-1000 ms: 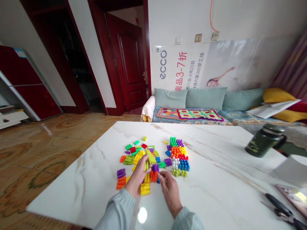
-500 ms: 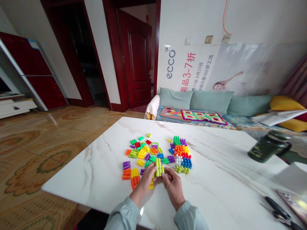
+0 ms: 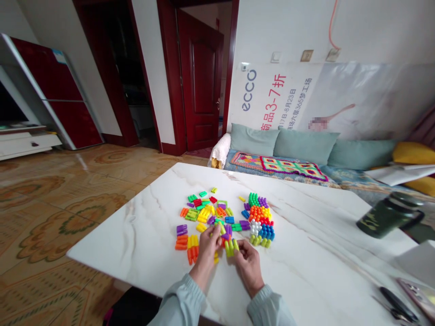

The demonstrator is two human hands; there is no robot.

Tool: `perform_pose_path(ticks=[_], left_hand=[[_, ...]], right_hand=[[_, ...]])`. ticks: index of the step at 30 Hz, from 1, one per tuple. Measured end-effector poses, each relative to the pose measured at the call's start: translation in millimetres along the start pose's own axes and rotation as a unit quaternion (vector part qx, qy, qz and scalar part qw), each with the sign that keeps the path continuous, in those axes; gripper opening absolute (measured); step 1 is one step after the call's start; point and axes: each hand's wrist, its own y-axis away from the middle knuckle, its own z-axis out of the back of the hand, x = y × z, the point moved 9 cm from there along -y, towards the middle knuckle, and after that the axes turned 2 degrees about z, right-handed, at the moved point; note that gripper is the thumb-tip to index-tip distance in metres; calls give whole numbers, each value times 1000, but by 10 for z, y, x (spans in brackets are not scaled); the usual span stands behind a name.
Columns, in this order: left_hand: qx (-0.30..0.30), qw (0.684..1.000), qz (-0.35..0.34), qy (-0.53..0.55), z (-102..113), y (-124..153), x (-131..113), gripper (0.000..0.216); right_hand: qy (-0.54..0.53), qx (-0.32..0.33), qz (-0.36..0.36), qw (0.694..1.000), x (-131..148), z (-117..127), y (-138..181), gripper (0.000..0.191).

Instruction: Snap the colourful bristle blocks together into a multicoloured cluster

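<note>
By near edge of table, left hand pinches lime piece; right hand grips lime block; best pinch softly.

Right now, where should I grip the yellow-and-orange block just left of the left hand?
Probably pinch the yellow-and-orange block across its orange end, coming from the near side: that end juts past the orange block, and the left hand crowds its right.

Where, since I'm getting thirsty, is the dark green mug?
In the head view, the mug is on the right side of the table, beyond the phone.
</note>
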Motion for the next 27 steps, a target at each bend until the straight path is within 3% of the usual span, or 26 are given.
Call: perform_pose_path(ticks=[2, 5, 8, 12, 16, 19, 21, 23, 25, 27], left_hand=[[-44, 998, 6, 41, 153, -55, -9, 49], [-46, 998, 10, 34, 268, -93, -42, 48], [-23, 999, -6, -35, 283, -52, -61, 44], [-12, 986, -76, -149, 240, 41, -75, 36], [8, 974, -115, -196, 181, 64, -67, 27], [-10, 970, -117, -215, 221, 51, -81, 25], [-13, 970, -116, -215, 235, 48, -84, 24], [-7, 974, -113, -197, 227, 49, -73, 23], [-1, 977, -112, -184, 213, 50, -59, 22], [1, 974, -117, -192, 198, 50, -59, 22]], right_hand=[[-15, -13, -5, 1000, 5, 21, 5, 28], [-22, -17, 5, 1000, 37, 33, -3, 30], [26, -17, 51, 998, 129, 56, -27, 28], [84, -28, 107, 990, 202, 85, -34, 23], [130, -28, 129, 983, 248, 29, 28, 20], [143, -53, 134, 979, 336, 101, 102, 22], [144, -110, 125, 975, 381, 338, 148, 25], [153, -195, 110, 963, 385, 731, 197, 32], [181, -293, 85, 935, 335, 1202, 255, 41], [216, -351, 44, 910, 222, 1598, 274, 49]])
